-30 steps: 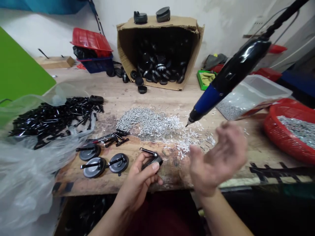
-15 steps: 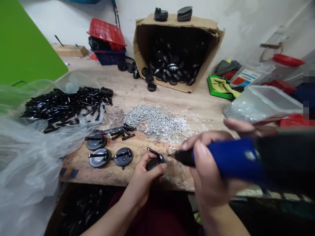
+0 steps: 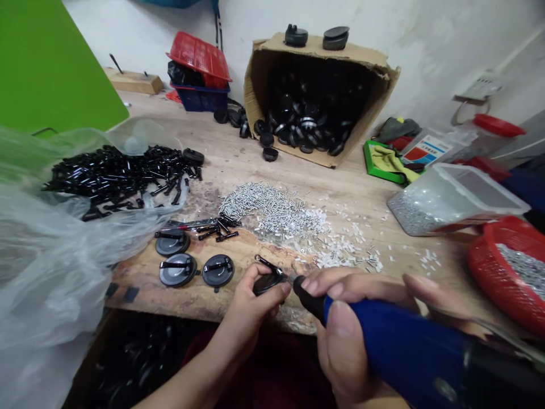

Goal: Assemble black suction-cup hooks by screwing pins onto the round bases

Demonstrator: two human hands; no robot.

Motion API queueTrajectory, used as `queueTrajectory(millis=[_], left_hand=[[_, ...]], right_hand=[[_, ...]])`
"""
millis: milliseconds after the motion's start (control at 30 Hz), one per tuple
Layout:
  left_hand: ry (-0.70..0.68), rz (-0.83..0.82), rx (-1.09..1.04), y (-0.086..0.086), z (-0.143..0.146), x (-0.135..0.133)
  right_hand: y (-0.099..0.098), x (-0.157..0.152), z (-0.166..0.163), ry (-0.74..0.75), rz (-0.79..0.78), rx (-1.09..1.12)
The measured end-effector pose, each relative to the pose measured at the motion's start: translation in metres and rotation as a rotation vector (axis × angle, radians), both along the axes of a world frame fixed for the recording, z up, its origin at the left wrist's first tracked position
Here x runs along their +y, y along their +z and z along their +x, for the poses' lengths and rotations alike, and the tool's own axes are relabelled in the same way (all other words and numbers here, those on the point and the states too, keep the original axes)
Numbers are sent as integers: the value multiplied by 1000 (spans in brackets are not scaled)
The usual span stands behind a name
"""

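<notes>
My left hand [image 3: 251, 304] grips a round black suction cup [image 3: 264, 283] at the bench's front edge. A small black lever [image 3: 268, 264] sticks up from the cup toward the upper left. My right hand [image 3: 344, 329] is wrapped around a blue and black electric screwdriver [image 3: 395, 335], which lies nearly level and points left. Its tip is at the right side of the cup, near the lever's lower end; whether it touches, I cannot tell. Left of my hands lie three round cups with levers across them, one of them a grey-topped cup [image 3: 218, 270].
Beyond my hands spreads a heap of small metal screws [image 3: 259, 204] with white spacers [image 3: 340, 250]. A plastic bag [image 3: 128, 244] with many black levers [image 3: 110, 176] lies left. A cardboard box [image 3: 366, 136] of black cups stands behind. To the right are a clear bin [image 3: 451, 199] and a red basket [image 3: 481, 267].
The electric screwdriver has swung lower and its tip has come left, close to the cup. My left hand keeps its hold. The view has shifted slightly, showing the red basket at right.
</notes>
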State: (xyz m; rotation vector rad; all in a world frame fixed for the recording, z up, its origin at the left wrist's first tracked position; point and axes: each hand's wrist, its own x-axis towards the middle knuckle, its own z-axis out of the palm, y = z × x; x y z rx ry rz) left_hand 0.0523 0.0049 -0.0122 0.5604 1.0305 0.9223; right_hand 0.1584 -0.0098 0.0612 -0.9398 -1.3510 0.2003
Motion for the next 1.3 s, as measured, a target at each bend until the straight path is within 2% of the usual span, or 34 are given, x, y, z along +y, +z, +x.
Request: queueTrajectory(millis=[100,200,400,900,1067,1200,1300], left_hand=[[9,21,13,4,1,0],[17,53,39,6,3,1],[28,72,44,3,5,0],[6,94,60,6,3,-1],[-6,136,86,7,3,-1],[-23,144,112,6,3,-2],[-23,144,120,4,3,-3]], right_hand=[[1,-1,-2,0,60,158],[5,-1,-2,23,38,132],[10,2,-5,-18,98,170],[5,-4,-4,-31,33,83],[3,-3,0,26,64,20],[-2,0,1,17,76,12],[-2,-1,4,12,10,3]])
